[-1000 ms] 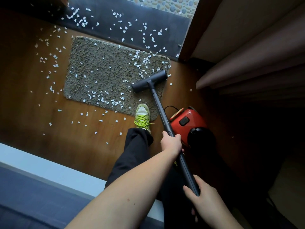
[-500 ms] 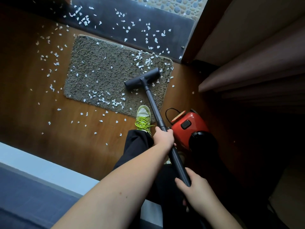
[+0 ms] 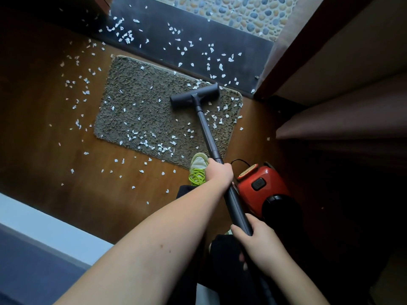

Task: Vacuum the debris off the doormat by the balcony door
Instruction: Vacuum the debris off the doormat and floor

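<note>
The vacuuming step is under way and, by the state of the mat, far from complete. The grey shag doormat (image 3: 145, 111) lies on the wooden floor (image 3: 55, 139) just beside the dark door threshold (image 3: 198, 40). The vacuum floor nozzle (image 3: 195, 96) sits on the mat's far right portion, near the threshold edge. The left hand (image 3: 219, 172) grips the wand (image 3: 207, 133) at its mid-length; the right hand (image 3: 257, 241) grips the wand's lower, thicker section. The red canister vacuum (image 3: 262, 186) stands to the right of the person's green-laced shoe (image 3: 198, 167), whose toe rests on the mat's near edge. White paper scraps (image 3: 154, 144) remain thick along the near edge and right end. In the inspector's judgement, the next move calls for drawing the nozzle back through the right-hand scraps, then working leftward along the near edge, with the shoe holding the mat from shifting
</note>
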The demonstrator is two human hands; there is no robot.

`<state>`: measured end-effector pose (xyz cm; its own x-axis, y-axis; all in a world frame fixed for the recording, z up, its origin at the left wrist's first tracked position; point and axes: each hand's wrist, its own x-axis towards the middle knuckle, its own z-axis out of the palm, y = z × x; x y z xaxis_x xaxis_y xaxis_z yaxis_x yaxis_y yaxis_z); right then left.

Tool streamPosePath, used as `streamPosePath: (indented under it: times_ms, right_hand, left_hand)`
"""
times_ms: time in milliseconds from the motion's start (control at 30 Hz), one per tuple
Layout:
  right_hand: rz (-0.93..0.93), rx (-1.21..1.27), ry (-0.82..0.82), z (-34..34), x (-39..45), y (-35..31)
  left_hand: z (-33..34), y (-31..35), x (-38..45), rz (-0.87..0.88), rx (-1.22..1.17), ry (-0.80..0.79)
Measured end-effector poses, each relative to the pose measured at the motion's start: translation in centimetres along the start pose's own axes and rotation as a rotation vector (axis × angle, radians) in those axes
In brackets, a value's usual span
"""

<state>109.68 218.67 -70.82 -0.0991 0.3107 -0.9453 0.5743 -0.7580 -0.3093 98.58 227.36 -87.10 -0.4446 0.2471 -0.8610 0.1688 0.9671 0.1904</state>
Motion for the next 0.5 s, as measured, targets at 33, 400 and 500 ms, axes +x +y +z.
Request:
streamPosePath:
  times_ms: [33, 400, 500]
  right_hand:
    - [-0.006, 0.005, 0.000, 0.0, 0.2, -0.4]
    - [-0.037, 0.042, 0.004, 1.3, 1.5, -4.0]
    - [-0.037, 0.054, 0.004, 1.8, 1.7, -3.8]
  left_hand:
    - [-0.3, 0.5, 0.2, 0.002, 0.000, 0.001]
    - [-3.5, 3.1, 1.7, 0.014, 0.022, 0.008]
    - [-3.9, 3.2, 1.3, 0.014, 0.038, 0.009]
